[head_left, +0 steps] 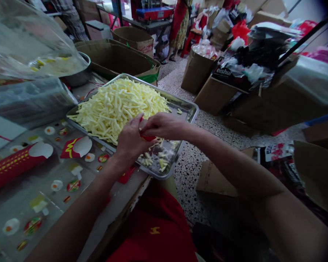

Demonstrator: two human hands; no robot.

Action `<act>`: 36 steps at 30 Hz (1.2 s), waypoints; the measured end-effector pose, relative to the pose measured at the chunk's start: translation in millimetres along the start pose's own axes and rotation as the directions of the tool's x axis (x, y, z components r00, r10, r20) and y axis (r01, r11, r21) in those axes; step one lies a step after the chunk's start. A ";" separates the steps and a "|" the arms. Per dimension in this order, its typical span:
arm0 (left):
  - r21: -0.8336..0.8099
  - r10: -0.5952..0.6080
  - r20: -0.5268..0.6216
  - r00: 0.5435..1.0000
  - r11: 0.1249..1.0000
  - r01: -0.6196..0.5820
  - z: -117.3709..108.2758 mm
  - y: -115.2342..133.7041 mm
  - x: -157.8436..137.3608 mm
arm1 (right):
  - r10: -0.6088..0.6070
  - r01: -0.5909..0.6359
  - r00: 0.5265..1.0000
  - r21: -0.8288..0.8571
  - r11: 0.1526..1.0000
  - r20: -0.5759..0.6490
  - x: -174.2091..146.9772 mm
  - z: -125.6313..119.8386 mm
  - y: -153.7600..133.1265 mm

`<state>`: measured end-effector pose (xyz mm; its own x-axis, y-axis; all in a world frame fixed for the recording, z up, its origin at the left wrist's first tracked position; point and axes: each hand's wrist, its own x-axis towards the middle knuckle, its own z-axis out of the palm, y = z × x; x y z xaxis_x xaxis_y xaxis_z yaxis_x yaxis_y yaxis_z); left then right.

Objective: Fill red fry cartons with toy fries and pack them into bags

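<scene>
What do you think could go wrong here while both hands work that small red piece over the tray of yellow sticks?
1. The metal tray seems to overhang the table edge near the person's lap; a nudge might tip it.
2. The yellow sticks are heaped high, so some could slide off onto the floor.
3. The left hand and right hand pinch the small red piece above loose bits in the tray; if it slips, it could drop among them.
</scene>
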<state>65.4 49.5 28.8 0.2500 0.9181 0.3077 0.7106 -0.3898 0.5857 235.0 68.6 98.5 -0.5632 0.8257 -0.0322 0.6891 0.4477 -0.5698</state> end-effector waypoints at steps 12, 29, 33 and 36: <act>0.007 -0.049 -0.053 0.997 0.999 0.049 -42.0 -33.8 -38.0 | 0.001 -0.020 0.998 -0.306 0.952 -0.062 -54.7 52.1 68.4; -0.013 -0.062 0.007 0.998 0.998 0.062 -39.9 -35.5 -44.8 | 0.032 0.005 0.922 0.095 0.995 -0.385 -62.6 44.6 66.9; -0.009 -0.046 0.020 0.999 0.999 0.046 -38.9 -31.6 -46.8 | -0.127 0.117 0.972 -0.061 0.991 -0.195 -50.2 47.1 72.6; -0.002 -0.039 0.024 0.999 0.999 0.039 -38.4 -33.3 -48.7 | -0.228 0.230 0.973 -0.139 0.963 0.032 -44.0 46.6 80.2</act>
<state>4.3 15.0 23.1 0.2380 0.9341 0.2661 0.7187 -0.3537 0.5987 293.8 52.2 15.9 -0.7198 0.6905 0.0718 0.5976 0.6689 -0.4421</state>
